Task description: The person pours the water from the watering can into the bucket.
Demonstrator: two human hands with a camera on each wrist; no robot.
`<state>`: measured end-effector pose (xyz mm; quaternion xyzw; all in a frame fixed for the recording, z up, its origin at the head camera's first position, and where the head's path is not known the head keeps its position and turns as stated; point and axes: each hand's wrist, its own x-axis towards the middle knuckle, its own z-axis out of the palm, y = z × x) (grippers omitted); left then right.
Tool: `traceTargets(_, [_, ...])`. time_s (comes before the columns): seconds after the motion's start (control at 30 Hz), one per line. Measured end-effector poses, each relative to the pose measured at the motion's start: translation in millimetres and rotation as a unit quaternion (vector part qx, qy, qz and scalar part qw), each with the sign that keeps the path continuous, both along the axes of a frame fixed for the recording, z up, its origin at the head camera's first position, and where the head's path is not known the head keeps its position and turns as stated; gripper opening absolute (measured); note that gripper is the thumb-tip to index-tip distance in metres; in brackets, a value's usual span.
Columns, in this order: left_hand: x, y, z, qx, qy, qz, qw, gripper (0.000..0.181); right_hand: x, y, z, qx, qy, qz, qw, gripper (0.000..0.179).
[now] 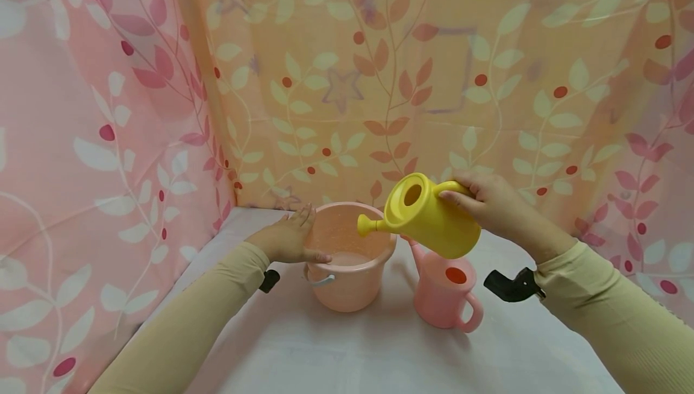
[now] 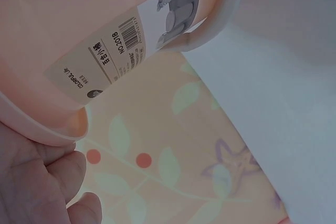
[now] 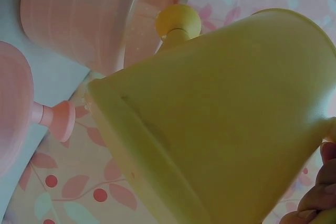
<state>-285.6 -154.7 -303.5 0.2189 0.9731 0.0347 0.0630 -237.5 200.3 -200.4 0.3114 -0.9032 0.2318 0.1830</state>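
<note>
In the head view my right hand (image 1: 493,204) grips the handle of a yellow watering can (image 1: 441,228), holding it tilted to the left. Its round spout head (image 3: 177,20) is over the opening of a peach plastic bucket (image 1: 347,294). My left hand (image 1: 287,240) rests at the bucket's left rim, fingers extended along it and thumb lying over the front edge. The left wrist view has its fingertips right at the rim, near the printed label (image 2: 113,56). Below the yellow can, a pink watering can (image 1: 441,297) stands upright, spout toward the bucket.
The bucket's pale grey handle (image 1: 320,281) hangs down at its front left. A white cloth (image 1: 347,358) covers the table. Leaf-patterned curtains (image 1: 325,111) enclose the back and both sides.
</note>
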Motion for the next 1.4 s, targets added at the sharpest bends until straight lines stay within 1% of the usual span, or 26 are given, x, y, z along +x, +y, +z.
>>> traceTargets(0.27, [0.6, 0.2, 0.3, 0.001, 0.010, -0.009, 0.9999, 0.119, 0.0, 0.7, 0.6, 0.008, -0.005, -0.002, 0.9999, 0.013])
traceTargets(0.47, [-0.1, 0.1, 0.6, -0.009, 0.012, -0.005, 0.9999, 0.122, 0.2, 1.3, 0.2, 0.007, 0.001, 0.004, 1.0000, 0.012])
traceTargets(0.6, [-0.9, 0.1, 0.5, -0.007, 0.012, -0.006, 0.9999, 0.122, -0.1, 0.9, 0.3, 0.005, 0.006, 0.007, 0.9999, 0.010])
traceTargets(0.93, [-1.2, 0.5, 0.7, -0.015, 0.012, -0.005, 0.9998, 0.120, 0.7, 0.1, 1.8, 0.004, 0.004, 0.008, 0.9999, 0.008])
traceTargets(1.1, [-1.3, 0.2, 0.4, -0.016, 0.017, -0.009, 0.9997, 0.122, -0.5, 1.0, 1.0, 0.007, 0.008, 0.011, 0.9999, 0.009])
traceTargets(1.4, [-1.5, -0.3, 0.7, -0.015, 0.024, -0.012, 0.9995, 0.122, -0.6, 1.5, 1.5, 0.014, 0.000, 0.006, 0.9999, 0.012])
